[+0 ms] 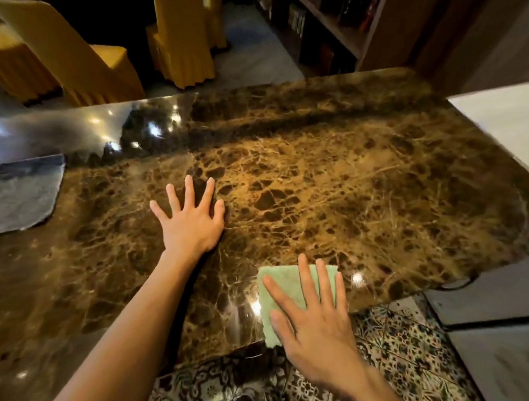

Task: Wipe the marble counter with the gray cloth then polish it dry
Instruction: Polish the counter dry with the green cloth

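The brown veined marble counter [346,166] fills most of the view and shines with light reflections. A gray cloth [17,199] lies flat on it at the far left, untouched. My left hand [191,224] rests palm down on the bare marble near the middle, fingers spread, holding nothing. My right hand [314,325] presses flat on a folded pale green cloth [284,275] at the counter's near edge, part of the cloth hanging over the edge.
Two yellow-covered chairs [78,63] [186,37] stand beyond the counter's far edge. A dark bookshelf [319,22] is at the back right. Patterned floor tiles [400,346] show below the near edge, and white surfaces [502,117] border the right side.
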Demonstrator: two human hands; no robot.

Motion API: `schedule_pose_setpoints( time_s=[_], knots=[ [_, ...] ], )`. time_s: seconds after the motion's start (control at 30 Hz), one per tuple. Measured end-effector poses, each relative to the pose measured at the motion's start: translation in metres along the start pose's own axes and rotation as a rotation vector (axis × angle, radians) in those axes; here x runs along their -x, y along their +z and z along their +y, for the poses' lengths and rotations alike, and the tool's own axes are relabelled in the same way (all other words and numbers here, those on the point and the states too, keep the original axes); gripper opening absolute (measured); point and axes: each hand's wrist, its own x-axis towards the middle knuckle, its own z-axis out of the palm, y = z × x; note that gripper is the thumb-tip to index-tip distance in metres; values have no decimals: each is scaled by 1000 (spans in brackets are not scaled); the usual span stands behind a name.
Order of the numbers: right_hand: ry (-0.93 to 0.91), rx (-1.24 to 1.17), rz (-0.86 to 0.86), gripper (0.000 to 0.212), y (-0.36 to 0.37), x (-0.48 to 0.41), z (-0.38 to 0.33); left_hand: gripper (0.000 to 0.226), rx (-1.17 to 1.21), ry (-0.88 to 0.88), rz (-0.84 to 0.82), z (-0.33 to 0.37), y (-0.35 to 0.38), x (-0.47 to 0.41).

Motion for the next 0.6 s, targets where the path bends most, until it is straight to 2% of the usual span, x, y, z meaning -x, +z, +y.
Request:
schedule_pose_setpoints(
  time_s=[0.13,0.6],
  knots=[
    [44,61,67,53,-16,-70,13,65,5,20,7,15,-2,-33],
    [121,150,-3,53,-99,-426,56,62,25,18,103,43,-9,-169]
  ],
)
